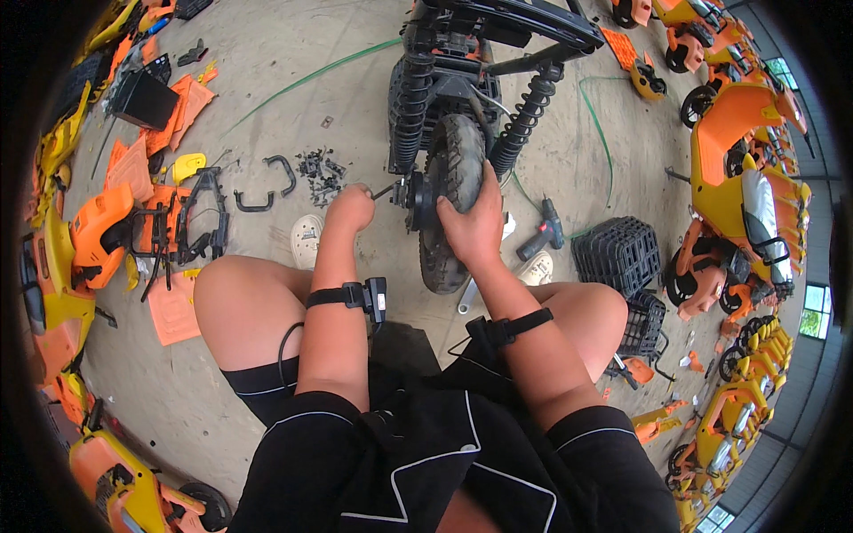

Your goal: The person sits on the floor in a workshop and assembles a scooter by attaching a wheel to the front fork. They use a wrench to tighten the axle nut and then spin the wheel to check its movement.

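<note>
Before me stands a stripped scooter frame (498,67), its rear wheel (455,160) between two coil-spring shock absorbers (530,111). My left hand (349,210) is closed in a fist, left of the hub (418,197). From it a thin dark rod-shaped tool (385,190) reaches to the hub's left side; its exact kind I cannot make out. My right hand (471,222) grips the tyre from the near right, thumb on the left and fingers along the right. A metal spanner (466,300) lies on the floor below the wheel, partly hidden.
Loose screws (322,175) and two black curved handles (267,188) lie to the left, beyond my left shoe (306,238). On the right are a cordless drill (546,231) and black crates (617,253). Orange and yellow scooters (733,151) and body panels line both sides; a green hose (311,78) crosses the floor.
</note>
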{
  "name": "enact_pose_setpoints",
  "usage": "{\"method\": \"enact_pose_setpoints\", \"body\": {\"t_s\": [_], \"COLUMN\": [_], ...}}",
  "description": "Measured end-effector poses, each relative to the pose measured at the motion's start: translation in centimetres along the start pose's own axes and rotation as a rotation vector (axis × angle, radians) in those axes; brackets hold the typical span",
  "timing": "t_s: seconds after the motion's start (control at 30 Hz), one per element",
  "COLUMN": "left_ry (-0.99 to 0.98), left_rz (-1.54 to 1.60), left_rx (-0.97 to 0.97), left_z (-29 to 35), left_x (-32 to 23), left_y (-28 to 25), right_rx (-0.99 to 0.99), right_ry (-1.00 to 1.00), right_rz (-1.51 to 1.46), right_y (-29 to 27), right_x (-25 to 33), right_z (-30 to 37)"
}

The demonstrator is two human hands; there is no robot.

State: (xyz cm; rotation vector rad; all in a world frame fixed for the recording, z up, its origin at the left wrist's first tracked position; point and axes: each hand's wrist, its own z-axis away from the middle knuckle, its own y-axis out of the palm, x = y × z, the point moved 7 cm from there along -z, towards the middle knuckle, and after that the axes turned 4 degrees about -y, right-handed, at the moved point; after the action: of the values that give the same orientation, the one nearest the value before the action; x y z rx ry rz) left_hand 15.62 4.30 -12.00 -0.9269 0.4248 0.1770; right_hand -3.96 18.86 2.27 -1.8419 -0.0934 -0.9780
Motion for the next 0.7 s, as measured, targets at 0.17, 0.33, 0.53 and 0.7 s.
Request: {"method": "enact_pose_setpoints", "body": {"t_s": [0.17, 0.33, 0.53, 0.7], "left_ry": [0.050, 0.049, 0.065, 0.064], "left_rz": [-0.043, -0.096, -0.199, -0.178], "left_rx": [-0.101, -0.076, -0.041, -0.072], "left_z": [0.6, -1.1, -1.0, -1.1], "left_x": [-3.4, -3.7, -5.8, -6.3], "left_y": [-3.7, -4.8, -6.0, -6.2], "right_rx": [0.009, 0.004, 0.015, 0.011], "right_ry": [0.013, 0.019, 0.033, 0.034], "right_rz": [0.007, -0.028, -0.034, -0.045], "right_y": [-0.2, -0.2, -0.4, -0.2], "right_x": [0.3, 0.3, 0.4, 0.1], "right_z": [-0.2, -0.2, -0.2, -0.2]}}
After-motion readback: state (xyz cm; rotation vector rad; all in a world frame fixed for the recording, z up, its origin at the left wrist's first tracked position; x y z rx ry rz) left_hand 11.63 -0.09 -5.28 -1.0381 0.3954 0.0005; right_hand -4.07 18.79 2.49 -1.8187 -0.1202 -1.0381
